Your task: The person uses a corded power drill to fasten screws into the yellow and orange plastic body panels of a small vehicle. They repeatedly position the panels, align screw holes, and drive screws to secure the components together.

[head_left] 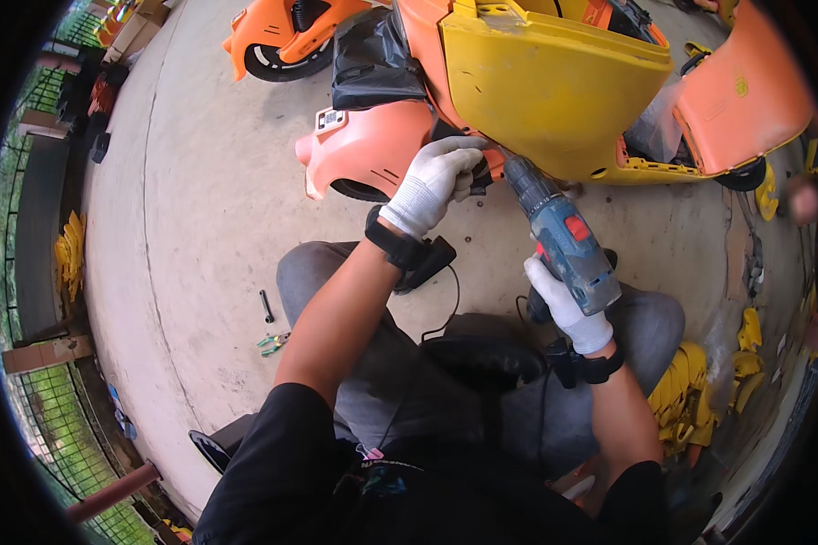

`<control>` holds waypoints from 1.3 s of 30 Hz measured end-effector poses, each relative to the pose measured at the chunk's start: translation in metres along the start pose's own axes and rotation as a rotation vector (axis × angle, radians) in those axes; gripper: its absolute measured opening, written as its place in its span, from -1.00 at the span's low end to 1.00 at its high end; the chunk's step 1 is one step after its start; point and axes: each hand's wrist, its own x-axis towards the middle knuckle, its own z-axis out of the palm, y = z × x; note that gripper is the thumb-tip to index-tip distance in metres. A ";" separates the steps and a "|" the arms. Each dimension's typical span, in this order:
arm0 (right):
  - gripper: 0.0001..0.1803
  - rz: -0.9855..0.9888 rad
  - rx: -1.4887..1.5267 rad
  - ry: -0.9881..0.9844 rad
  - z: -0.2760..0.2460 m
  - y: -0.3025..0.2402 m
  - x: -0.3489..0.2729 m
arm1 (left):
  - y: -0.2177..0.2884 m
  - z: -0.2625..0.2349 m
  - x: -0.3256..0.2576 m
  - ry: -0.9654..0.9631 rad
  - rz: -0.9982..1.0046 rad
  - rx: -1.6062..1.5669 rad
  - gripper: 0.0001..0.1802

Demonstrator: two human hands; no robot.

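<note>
My right hand (565, 307), in a white glove, grips a blue cordless drill (574, 250) by its handle. The drill points up and left, its tip at the lower edge of a yellow body panel (545, 91) on a scooter. My left hand (438, 180), also gloved, is closed beside that tip, with the index finger stretched toward it. Whatever its curled fingers hold, if anything, is hidden. Just left of this hand is the scooter's salmon-orange wheel cover (368, 143). A salmon-orange panel (745, 95) rises at the scooter's right end.
On the concrete floor to the left lie a dark socket-like tool (266, 306) and green-handled pliers (273, 343). Yellow plastic parts (686, 386) are piled at the lower right. Behind stands another orange scooter (291, 41), with a black plastic bag (373, 64) nearer me.
</note>
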 end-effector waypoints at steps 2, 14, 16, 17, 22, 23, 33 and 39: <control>-0.81 -0.200 -0.109 0.038 0.005 0.015 0.001 | -0.002 -0.011 0.004 0.060 -0.004 -0.044 -0.72; -0.54 -0.092 0.245 -0.025 0.032 -0.015 0.023 | 0.004 -0.024 0.004 0.124 0.016 -0.202 -0.71; -0.52 -0.219 -0.032 0.015 0.033 -0.015 0.027 | 0.006 -0.025 0.005 0.111 -0.008 -0.216 -0.69; -0.52 -0.278 -0.175 0.031 0.034 -0.011 0.029 | 0.006 -0.025 0.005 0.093 0.006 -0.219 -0.70; -0.52 -0.246 -0.292 0.047 0.042 0.005 0.036 | 0.008 -0.022 0.007 0.072 0.033 -0.221 -0.75; -0.52 -0.240 -0.306 0.044 0.042 0.003 0.037 | 0.008 -0.023 0.008 0.065 0.031 -0.218 -0.75; -0.48 -0.254 -0.499 0.066 0.041 -0.011 0.039 | 0.011 -0.028 0.012 0.082 0.029 -0.143 -0.68; -0.50 -0.287 -0.532 0.077 0.044 -0.002 0.040 | 0.009 -0.031 0.014 0.056 0.042 -0.137 -0.64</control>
